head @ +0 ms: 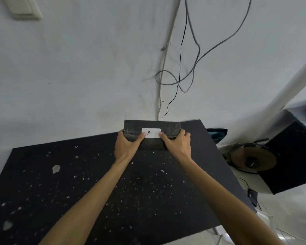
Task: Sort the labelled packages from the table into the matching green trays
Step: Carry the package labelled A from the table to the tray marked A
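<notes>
A dark grey felt-covered package point(168, 129) with a white label reading "A" point(151, 132) is held up at the far edge of the black table point(78, 183), near the wall. My left hand point(126, 146) grips its left end, thumb beside the label. My right hand point(177, 145) grips its right end, thumb at the label's right edge. No green tray is in view.
The table's black surface is speckled with white flecks and a few larger pale scraps point(56, 168). Cables point(181, 68) hang down the white wall behind. To the right stand a black speaker box point(290, 156), a round brown device point(253, 159) and floor cables.
</notes>
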Demonstrator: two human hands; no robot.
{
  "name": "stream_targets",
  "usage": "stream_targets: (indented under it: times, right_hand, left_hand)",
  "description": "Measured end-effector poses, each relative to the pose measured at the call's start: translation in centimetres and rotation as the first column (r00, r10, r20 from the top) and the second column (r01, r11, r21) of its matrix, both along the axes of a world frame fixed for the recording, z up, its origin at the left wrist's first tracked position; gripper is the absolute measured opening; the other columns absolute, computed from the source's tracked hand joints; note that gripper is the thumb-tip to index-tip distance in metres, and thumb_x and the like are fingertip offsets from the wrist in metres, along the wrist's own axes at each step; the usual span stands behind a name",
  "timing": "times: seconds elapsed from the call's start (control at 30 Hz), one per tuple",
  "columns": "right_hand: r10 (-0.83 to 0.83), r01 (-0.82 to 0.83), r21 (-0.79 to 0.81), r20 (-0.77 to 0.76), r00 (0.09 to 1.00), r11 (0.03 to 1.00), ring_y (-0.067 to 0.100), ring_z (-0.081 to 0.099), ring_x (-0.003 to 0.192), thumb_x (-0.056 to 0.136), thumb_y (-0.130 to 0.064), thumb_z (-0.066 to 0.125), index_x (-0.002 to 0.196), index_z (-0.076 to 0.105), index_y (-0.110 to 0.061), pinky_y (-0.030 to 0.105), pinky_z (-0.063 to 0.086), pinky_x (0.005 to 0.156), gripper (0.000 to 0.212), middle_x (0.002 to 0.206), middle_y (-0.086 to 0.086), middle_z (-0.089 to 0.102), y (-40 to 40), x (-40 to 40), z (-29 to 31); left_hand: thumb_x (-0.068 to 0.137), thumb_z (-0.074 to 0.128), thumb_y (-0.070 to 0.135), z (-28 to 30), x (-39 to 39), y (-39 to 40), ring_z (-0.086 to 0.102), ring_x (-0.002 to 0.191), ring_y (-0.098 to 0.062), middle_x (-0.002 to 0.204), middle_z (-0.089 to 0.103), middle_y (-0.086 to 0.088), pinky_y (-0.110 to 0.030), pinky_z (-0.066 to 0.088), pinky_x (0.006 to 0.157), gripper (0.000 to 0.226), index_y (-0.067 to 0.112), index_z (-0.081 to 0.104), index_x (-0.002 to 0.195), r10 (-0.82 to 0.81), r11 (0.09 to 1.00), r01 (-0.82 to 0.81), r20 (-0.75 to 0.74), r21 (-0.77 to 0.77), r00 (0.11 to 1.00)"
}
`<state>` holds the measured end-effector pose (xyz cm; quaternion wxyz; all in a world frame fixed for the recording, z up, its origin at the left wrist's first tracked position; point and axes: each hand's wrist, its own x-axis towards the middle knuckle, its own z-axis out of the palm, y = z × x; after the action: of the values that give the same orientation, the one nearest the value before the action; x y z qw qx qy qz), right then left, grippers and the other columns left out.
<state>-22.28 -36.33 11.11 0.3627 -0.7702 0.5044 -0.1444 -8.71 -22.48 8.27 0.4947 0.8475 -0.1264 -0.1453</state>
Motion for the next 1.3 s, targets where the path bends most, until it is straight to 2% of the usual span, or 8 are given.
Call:
stream_targets:
  times: [0.1,0.27,0.47,0.63,0.8,0.97,1.13,1.3]
  right_hand:
    - [0.008,0.011,-0.117,0.166,0.986,0.993,0.028,0.039,0.135,0.066,-0.081,0.063,0.139,0.036,-0.010,0.045,0.043,0.106,0.105,0.142,0.008,0.038,2.7,0.3,4.3]
    - [0.003,0.065,-0.143,0.433,0.901,0.988,0.018,0.060,0.113,0.060,-0.080,0.069,0.133,0.041,-0.023,0.042,0.054,0.094,0.096,0.125,-0.007,0.056,7.0,-0.3,12.1]
    - [0.062,0.140,-0.293,0.585,0.809,0.946,0.011,0.063,0.108,0.058,-0.079,0.072,0.136,0.040,-0.030,0.039,0.057,0.092,0.098,0.121,-0.013,0.060,11.9,-2.3,20.8]
    - [0.114,0.156,-0.365,0.618,0.778,0.918,0.012,0.063,0.106,0.062,-0.077,0.071,0.136,0.040,-0.029,0.039,0.057,0.090,0.093,0.118,-0.012,0.062,14.8,-3.5,25.1]
    - [0.142,0.123,-0.360,0.626,0.766,0.925,0.014,0.062,0.108,0.069,-0.075,0.068,0.136,0.040,-0.027,0.043,0.057,0.090,0.087,0.119,-0.010,0.061,16.9,-4.3,26.0]
    - [0.183,0.061,-0.363,0.599,0.780,0.930,0.015,0.062,0.110,0.074,-0.069,0.068,0.139,0.040,-0.025,0.042,0.056,0.093,0.084,0.123,-0.008,0.061,18.8,-4.2,24.8]
    - [0.282,-0.069,-0.391,0.519,0.807,0.918,0.008,0.057,0.104,0.072,-0.067,0.073,0.139,0.040,-0.028,0.027,0.050,0.085,0.084,0.121,-0.012,0.059,20.0,-2.8,22.3]
    - [0.363,-0.199,-0.352,0.498,0.787,0.915,0.005,0.058,0.101,0.072,-0.064,0.074,0.140,0.040,-0.029,0.026,0.050,0.084,0.083,0.123,-0.013,0.060,20.6,0.3,20.0]
  left_hand:
    - [0.052,0.066,0.087,5.0,0.1,1.8,0.060,0.101,-0.014,0.113,0.059,0.007,-0.035,0.052,0.081,0.092,0.030,0.044,0.121,0.043,0.995,-0.032,0.109,-0.099,0.993]
    - [0.058,0.064,0.087,12.9,-0.8,5.9,0.056,0.102,-0.008,0.117,0.055,0.009,-0.031,0.050,0.083,0.091,0.032,0.044,0.128,0.119,0.972,-0.040,0.340,-0.231,0.933]
    - [0.064,0.065,0.082,20.4,-2.3,10.5,0.059,0.097,-0.008,0.110,0.058,0.008,-0.022,0.052,0.078,0.081,0.029,0.051,0.124,0.225,0.901,0.011,0.488,-0.433,0.843]
    - [0.067,0.063,0.082,24.1,-3.0,13.2,0.058,0.099,-0.006,0.112,0.057,0.007,-0.020,0.051,0.078,0.081,0.028,0.049,0.126,0.266,0.864,0.034,0.514,-0.502,0.815]
    - [0.068,0.058,0.083,25.1,-3.3,15.5,0.056,0.099,-0.004,0.112,0.054,0.009,-0.019,0.049,0.078,0.079,0.031,0.047,0.127,0.262,0.865,0.037,0.513,-0.500,0.817]
    - [0.072,0.058,0.080,24.1,-3.2,17.9,0.057,0.101,-0.005,0.113,0.057,0.010,-0.025,0.052,0.084,0.071,0.032,0.050,0.124,0.249,0.874,0.022,0.488,-0.485,0.836]
    - [0.072,0.060,0.079,21.8,-2.0,21.0,0.059,0.103,-0.007,0.112,0.060,0.010,-0.038,0.054,0.090,0.066,0.033,0.055,0.119,0.253,0.893,-0.047,0.414,-0.447,0.875]
    - [0.072,0.061,0.079,19.6,-0.4,23.8,0.060,0.101,-0.007,0.110,0.061,0.009,-0.037,0.055,0.089,0.062,0.034,0.056,0.115,0.282,0.909,-0.122,0.373,-0.399,0.884]
